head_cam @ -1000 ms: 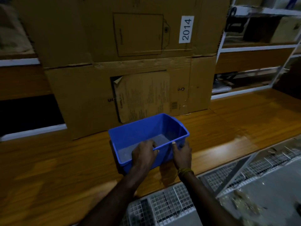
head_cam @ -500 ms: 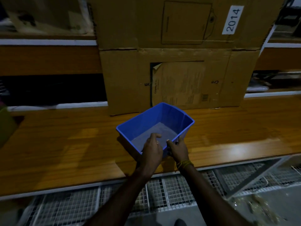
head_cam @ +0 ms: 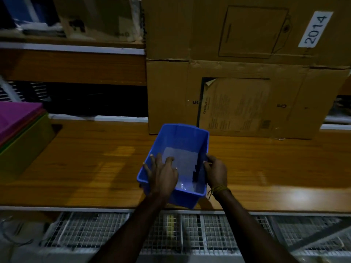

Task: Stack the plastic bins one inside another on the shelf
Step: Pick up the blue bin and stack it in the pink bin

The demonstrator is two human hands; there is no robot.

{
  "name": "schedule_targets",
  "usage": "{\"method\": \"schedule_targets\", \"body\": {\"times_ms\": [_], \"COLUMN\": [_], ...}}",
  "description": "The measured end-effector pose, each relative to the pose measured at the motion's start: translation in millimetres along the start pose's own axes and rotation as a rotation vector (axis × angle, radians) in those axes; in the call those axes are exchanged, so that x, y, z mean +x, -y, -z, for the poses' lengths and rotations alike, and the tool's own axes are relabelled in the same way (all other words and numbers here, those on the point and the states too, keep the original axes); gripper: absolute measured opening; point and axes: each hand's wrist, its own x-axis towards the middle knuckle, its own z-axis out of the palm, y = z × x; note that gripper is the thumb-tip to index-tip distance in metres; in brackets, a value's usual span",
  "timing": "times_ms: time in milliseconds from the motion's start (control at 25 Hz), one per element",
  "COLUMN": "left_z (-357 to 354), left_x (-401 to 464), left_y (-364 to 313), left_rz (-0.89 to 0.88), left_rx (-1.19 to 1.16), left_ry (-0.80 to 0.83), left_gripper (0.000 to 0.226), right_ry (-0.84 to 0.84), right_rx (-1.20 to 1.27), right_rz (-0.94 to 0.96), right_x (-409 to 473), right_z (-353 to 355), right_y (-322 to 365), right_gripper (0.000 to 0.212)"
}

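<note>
Both my hands are on the blue bin [head_cam: 180, 141]: my left hand [head_cam: 163, 172] lies over its near left rim with the fingers spread and reaching down inside, and my right hand [head_cam: 216, 170] is wrapped around the right wall, thumb at the rim, gripping it. A yellow thread band [head_cam: 219, 189] circles my right wrist. Whether my left hand is clamped on the rim or only resting there, I cannot tell.

That bin sits upright at the front edge of the wooden shelf [head_cam: 85, 168], turned slightly so its far end points toward the cardboard boxes. Its floor looks pale and bare, with a dark strip along the inner right wall that I cannot make out.

Directly behind it stand 2 stacked cardboard boxes: the lower box [head_cam: 247, 99], with a peeling printed sheet on its face, is just beside the bin's far end, and the upper box [head_cam: 237, 27] carries a white label reading 2014 [head_cam: 315, 29]. They close off the back of the shelf on that side.

Well apart at the far left of the shelf are more bins nested together, a green bin [head_cam: 24, 149] below and a pink bin [head_cam: 17, 114] on top, with bare wood between them and mine. Below the shelf edge runs a wire mesh rack [head_cam: 190, 232].
</note>
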Motion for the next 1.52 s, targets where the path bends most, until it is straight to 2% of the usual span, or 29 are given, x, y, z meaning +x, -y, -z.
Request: {"method": "schedule_targets", "body": {"times_ms": [120,320,440,560,680,760,840,960,1120,1200,1320,1520], "left_z": [5.4,6.5,10.0,24.0,56.4,78.0,96.3,113.6,119.5,117.1,117.9,110.1], "left_x": [14.9,31.4,52.1,67.1,79.1,89.8,98.6,101.2,93.1,86.3,74.7,65.2], "left_y": [21.1,22.2,23.4,22.6,20.2,28.2,39.1,48.3,75.4,97.4,126.8,187.0], "left_rz": [0.107,0.233,0.35,0.386,0.388,0.383,0.346,0.293,0.279,0.293,0.333,0.301], "left_rx": [0.088,0.01,-0.028,-0.235,-0.479,-0.646,-0.798,-0.853,-0.84,-0.788,-0.657,-0.601], "left_ry": [-0.008,-0.156,-0.163,-0.184,-0.235,-0.257,-0.323,-0.39,-0.359,-0.311,-0.213,-0.054], "left_gripper": [0.048,0.044,0.045,0.037,0.033,0.039,0.054,0.062,0.05,0.04,0.039,0.035], "right_ry": [0.02,0.005,0.015,0.08,0.175,0.181,0.159,0.126,0.086,0.095,0.096,0.075], "right_rx": [0.007,0.015,0.063,0.149,0.529,0.698,0.757,0.788,0.737,0.718,0.637,0.511], "right_rz": [0.045,0.126,0.101,0.035,-0.122,-0.149,-0.127,-0.113,-0.158,-0.207,-0.262,-0.285], "right_x": [12.9,42.6,61.4,70.3,80.7,88.8,93.9,89.6,75.1,62.4,35.3,-7.1], "right_z": [-13.4,-27.9,-36.4,-36.2,-29.7,-20.6,-14.3,-16.6,-40.4,-57.5,-90.3,-141.6], "right_y": [2.3,10.0,10.4,12.4,22.2,34.8,49.6,67.0,69.8,69.6,66.1,64.6], "right_gripper": [0.032,0.027,0.023,0.023,0.024,0.027,0.025,0.024,0.023,0.025,0.021,0.038]}}
